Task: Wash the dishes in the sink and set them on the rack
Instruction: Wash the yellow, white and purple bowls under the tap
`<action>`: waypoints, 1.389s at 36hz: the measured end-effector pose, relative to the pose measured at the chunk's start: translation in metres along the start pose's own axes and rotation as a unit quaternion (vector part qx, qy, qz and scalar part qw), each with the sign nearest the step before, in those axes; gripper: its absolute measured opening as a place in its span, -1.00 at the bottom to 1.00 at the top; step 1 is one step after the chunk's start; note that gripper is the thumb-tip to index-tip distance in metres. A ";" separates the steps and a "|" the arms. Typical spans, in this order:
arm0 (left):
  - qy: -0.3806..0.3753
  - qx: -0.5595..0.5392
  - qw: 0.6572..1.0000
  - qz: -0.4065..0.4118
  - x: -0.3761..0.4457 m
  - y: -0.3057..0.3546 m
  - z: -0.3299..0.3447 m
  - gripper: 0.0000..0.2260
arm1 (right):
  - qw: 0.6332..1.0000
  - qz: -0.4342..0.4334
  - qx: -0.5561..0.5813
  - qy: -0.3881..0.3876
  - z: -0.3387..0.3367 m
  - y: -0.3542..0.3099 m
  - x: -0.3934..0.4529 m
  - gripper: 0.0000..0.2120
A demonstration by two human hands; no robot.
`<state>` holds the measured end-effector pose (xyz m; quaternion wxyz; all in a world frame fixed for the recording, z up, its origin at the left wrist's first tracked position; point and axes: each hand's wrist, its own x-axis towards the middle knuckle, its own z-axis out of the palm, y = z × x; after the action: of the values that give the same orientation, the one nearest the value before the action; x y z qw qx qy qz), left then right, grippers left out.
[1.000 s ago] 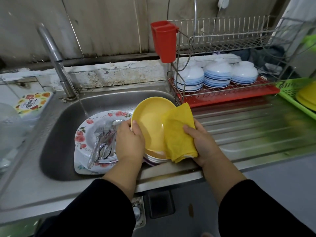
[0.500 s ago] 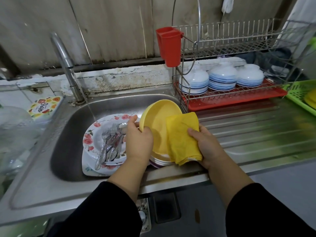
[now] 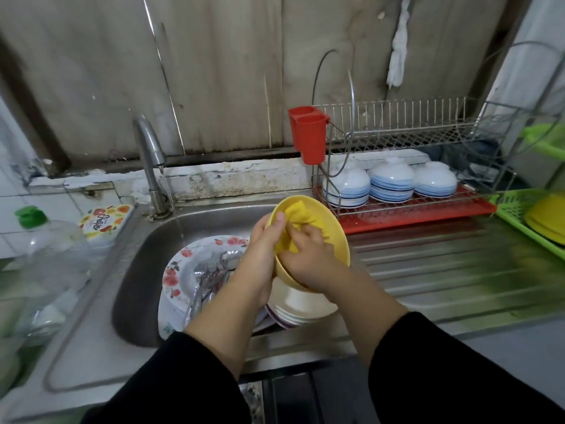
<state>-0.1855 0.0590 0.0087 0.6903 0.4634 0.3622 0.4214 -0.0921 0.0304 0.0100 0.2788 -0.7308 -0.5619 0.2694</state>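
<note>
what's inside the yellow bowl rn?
A yellow cloth, pressed in by the right hand. The left hand holds the yellow bowl at its rim. The bowl's bottom is covered by cloth and hand.

Yellow bowl (image 3: 333, 237) – cloth (image 3: 298, 212) inside

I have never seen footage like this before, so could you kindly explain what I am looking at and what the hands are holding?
There is no machine here: a person wears a camera on the head, looking down at their own hands. The left hand holds the rim of a yellow bowl over the sink. The right hand presses a yellow cloth inside it. Water runs from the tap. Below lie a floral plate with cutlery and more stacked dishes. Blue-striped bowls sit upturned on the rack.
</note>
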 end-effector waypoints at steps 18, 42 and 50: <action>-0.016 -0.023 0.998 0.053 -0.012 0.057 -0.002 -0.21 | 0.970 -0.237 -0.021 0.041 -0.029 -0.041 -0.007 -0.77; -0.012 -0.011 0.998 0.060 0.008 0.119 -0.011 -0.49 | 0.685 -0.373 -0.624 -0.040 -0.119 -0.054 0.001 -0.05; 0.022 -0.090 0.989 0.117 0.008 0.106 0.016 -0.58 | 0.890 -0.304 -0.340 0.027 -0.080 -0.058 0.001 -0.68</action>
<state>-0.1941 0.0835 0.1132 0.6674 0.4291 0.2810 0.5399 -0.0747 0.0350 0.1069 0.0968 -0.5816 -0.8058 -0.0554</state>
